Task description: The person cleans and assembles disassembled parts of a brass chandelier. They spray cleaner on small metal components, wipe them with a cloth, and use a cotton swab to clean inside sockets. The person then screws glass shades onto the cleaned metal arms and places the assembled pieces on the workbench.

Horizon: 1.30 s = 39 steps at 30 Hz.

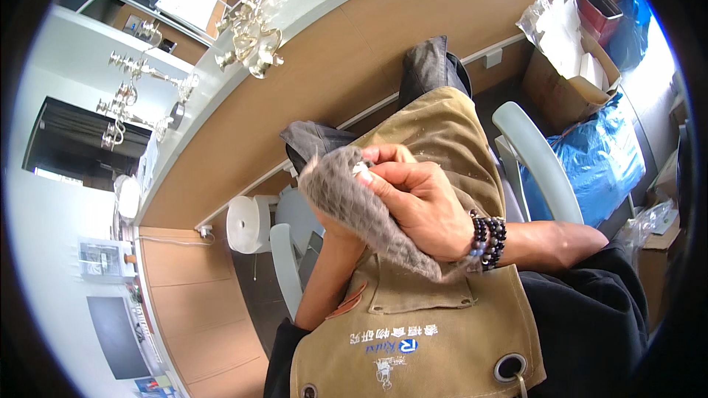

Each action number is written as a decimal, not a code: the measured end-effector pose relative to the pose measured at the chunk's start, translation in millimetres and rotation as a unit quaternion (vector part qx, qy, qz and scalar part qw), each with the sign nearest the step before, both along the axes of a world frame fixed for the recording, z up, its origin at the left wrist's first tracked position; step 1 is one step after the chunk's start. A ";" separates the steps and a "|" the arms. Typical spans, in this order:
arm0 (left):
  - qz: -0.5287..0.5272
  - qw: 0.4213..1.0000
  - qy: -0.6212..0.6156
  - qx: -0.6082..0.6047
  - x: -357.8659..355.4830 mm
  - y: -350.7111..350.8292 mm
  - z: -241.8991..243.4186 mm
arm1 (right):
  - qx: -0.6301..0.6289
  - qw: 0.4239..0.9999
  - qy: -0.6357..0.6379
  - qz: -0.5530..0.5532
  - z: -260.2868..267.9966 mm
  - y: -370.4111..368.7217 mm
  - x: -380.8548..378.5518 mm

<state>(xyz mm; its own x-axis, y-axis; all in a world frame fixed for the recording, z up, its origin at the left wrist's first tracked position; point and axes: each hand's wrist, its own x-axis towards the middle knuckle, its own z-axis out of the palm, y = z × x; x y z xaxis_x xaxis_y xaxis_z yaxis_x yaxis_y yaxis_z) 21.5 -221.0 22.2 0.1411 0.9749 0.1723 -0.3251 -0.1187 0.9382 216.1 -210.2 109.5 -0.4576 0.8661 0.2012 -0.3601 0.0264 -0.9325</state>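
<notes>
A worn grey-brown cloth (359, 210) hangs over my left hand (334, 226), which is mostly hidden beneath it. My right hand (423, 199), with beaded bracelets at its wrist, pinches a small shiny, silvery piece (359, 168) between thumb and fingers, against the cloth's upper part. The piece is largely covered by the fingers, so its shape cannot be told. Both hands are together above my lap, over a tan canvas apron (437, 138).
Silvery candelabra parts (251, 33) stand on the long white counter (210, 88) before me. A chair armrest (536, 160) is at the right, near a blue plastic bag (597, 160) and an open cardboard box (569, 88). A white paper roll (243, 225) is below the counter.
</notes>
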 end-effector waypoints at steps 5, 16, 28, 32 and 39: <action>0.074 0.996 0.027 -0.040 9.6 -14.1 -17.1 | 0.413 0.897 -0.071 -0.142 3.9 30.2 8.1; 0.123 0.969 0.211 0.040 26.9 -4.0 11.2 | 0.001 0.998 0.036 0.049 -3.0 8.3 1.2; 0.217 0.735 0.505 0.398 25.6 16.7 36.7 | -0.439 0.878 0.039 0.188 -6.6 64.9 19.1; 0.183 0.719 0.524 0.419 -9.3 22.6 31.5 | -0.404 0.879 -0.075 0.243 -22.3 102.8 20.2; 0.274 0.816 0.480 0.172 -68.7 45.7 -10.2 | -0.223 0.961 -0.014 0.166 38.3 234.8 21.2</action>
